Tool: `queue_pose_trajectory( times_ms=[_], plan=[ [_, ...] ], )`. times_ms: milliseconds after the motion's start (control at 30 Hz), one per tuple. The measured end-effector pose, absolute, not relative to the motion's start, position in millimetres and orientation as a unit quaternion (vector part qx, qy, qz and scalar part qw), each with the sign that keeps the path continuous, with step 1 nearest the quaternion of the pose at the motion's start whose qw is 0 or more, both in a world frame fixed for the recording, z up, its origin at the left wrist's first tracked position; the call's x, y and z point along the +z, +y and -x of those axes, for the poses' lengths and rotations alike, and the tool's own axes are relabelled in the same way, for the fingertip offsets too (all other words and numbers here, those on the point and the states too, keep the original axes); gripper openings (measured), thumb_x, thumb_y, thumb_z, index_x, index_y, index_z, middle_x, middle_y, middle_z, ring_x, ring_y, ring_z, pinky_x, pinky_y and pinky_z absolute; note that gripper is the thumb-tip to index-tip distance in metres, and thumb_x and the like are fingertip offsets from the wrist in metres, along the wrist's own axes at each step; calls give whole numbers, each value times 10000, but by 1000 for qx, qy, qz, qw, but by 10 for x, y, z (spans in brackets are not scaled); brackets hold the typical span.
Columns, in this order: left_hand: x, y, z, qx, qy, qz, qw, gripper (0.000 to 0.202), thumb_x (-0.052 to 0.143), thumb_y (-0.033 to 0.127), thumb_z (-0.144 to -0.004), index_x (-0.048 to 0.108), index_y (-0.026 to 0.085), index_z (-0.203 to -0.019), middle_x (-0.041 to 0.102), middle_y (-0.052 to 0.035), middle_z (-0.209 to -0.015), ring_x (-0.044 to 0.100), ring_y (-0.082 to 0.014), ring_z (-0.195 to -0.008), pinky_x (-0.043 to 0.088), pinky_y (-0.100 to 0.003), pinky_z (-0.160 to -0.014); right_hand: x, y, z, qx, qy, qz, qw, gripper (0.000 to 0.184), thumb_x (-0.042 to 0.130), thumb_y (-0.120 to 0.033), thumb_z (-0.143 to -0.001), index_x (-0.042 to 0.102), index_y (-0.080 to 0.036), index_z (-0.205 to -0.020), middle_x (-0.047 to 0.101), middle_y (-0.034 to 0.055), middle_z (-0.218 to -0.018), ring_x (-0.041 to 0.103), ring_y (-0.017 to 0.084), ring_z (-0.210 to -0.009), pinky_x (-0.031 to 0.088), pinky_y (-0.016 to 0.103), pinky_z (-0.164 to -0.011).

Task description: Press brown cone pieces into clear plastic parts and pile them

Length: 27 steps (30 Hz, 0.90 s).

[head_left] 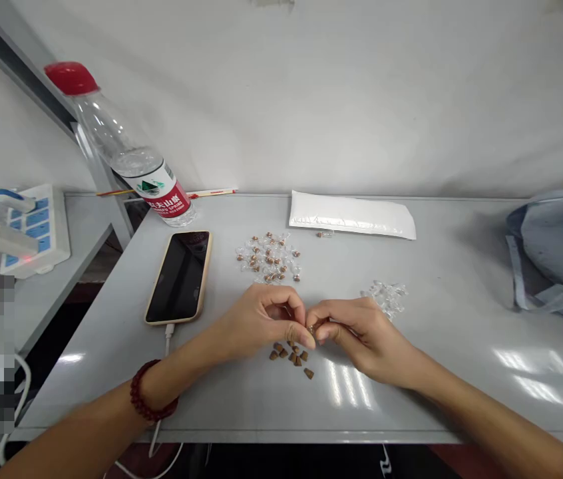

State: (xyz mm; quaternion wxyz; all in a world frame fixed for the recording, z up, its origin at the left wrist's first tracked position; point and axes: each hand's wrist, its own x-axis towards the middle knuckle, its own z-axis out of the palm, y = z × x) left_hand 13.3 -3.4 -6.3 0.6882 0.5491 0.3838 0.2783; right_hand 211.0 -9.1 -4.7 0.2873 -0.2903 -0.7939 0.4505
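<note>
The right hand (369,338) pinches a small clear vial (312,330) between thumb and forefinger. The left hand (269,320), half curled, meets it; its grip I cannot tell. Fingers mostly hide the vial. Corks (292,358) lie at its 7 o'clock, corked vials (270,260) at 11.

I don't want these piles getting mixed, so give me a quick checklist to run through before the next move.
1. Right hand pinching the small piece: ok, with the left hand close against it.
2. What that piece is: cannot tell, fingers mostly hide it.
3. Loose corks near the hands: ok.
4. Uncorked clear bottles apart from the corked bottles: ok.
5. All corked bottles together: not ok, one lies by the white packet.
6. Charging cable clear of the left arm: not ok, it runs beneath.
</note>
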Motion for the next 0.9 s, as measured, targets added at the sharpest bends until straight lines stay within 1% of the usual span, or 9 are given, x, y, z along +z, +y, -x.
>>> queue_pose_trajectory(
  times_ms=[100, 267, 367, 500, 567, 633, 700, 800, 900],
  plan=[
    [-30, -49, -130, 284, 395, -605, 631, 203, 774, 174, -659, 580, 140, -610, 579, 32, -626, 513, -88, -587, 411, -215, -565, -34, -102, -2110, 461, -788, 291, 287, 203, 449, -81, -901, 614, -184, -845, 618, -35, -697, 526, 60, -594, 427, 177, -593],
    [-40, -70, -141, 327, 386, -699, 506, 191, 746, 158, -720, 580, 147, -626, 561, 47, -641, 488, -76, -629, 408, -195, -624, -43, -52, -2123, 439, -796, 304, 285, 171, 470, -123, -922, 614, -186, -854, 627, -39, -683, 530, 57, -566, 427, 178, -567],
    [-125, -36, -127, 333, 401, -758, 393, 143, 697, 185, -783, 597, 156, -685, 571, 43, -641, 485, -91, -657, 397, -202, -636, -108, 36, -2129, 350, -832, 323, 285, 141, 492, -146, -920, 624, -186, -893, 653, -5, -744, 562, 87, -614, 450, 211, -587],
    [-209, 65, -61, 312, 432, -795, 290, 117, 590, 242, -874, 638, 177, -788, 611, 29, -684, 511, -109, -681, 405, -220, -654, -239, 167, -2144, 201, -856, 357, 316, 186, 448, -129, -926, 628, -176, -941, 678, 63, -860, 597, 165, -817, 503, 293, -703],
    [-197, 112, -25, 312, 446, -794, 272, 169, 532, 253, -903, 634, 179, -791, 618, 24, -694, 513, -109, -667, 408, -220, -637, -275, 220, -2167, 174, -848, 390, 313, 238, 408, -127, -934, 621, -167, -1034, 687, 90, -928, 600, 194, -912, 517, 339, -757],
    [-159, 136, 2, 315, 452, -793, 258, 210, 506, 250, -907, 616, 172, -746, 602, 25, -662, 503, -109, -640, 409, -222, -629, -273, 260, -2209, 178, -836, 428, 292, 305, 367, -132, -939, 594, -158, -1142, 680, 118, -1007, 598, 214, -990, 520, 379, -795],
    [-115, 132, 21, 297, 450, -800, 262, 227, 501, 249, -899, 605, 168, -715, 597, 23, -650, 504, -109, -630, 413, -230, -643, -238, 294, -2281, 186, -826, 458, 271, 348, 341, -142, -938, 576, -164, -1194, 668, 129, -1059, 598, 226, -1023, 512, 411, -822],
    [-67, 95, 44, 220, 451, -807, 312, 184, 518, 317, -891, 634, 176, -869, 640, 7, -764, 533, -120, -666, 421, -242, -651, -159, 360, -2462, 178, -813, 493, 252, 331, 355, -194, -939, 599, -186, -1163, 663, 115, -1076, 615, 235, -982, 495, 428, -827],
    [-37, 50, 66, 151, 448, -804, 361, 315, 551, 425, -867, 599, 187, -1069, 649, -20, -910, 546, -139, -717, 434, -261, -667, -92, 458, -2692, 162, -801, 528, 232, 256, 430, -269, -921, 641, -199, -1047, 678, 95, -1018, 625, 242, -903, 488, 419, -781]
  ],
)
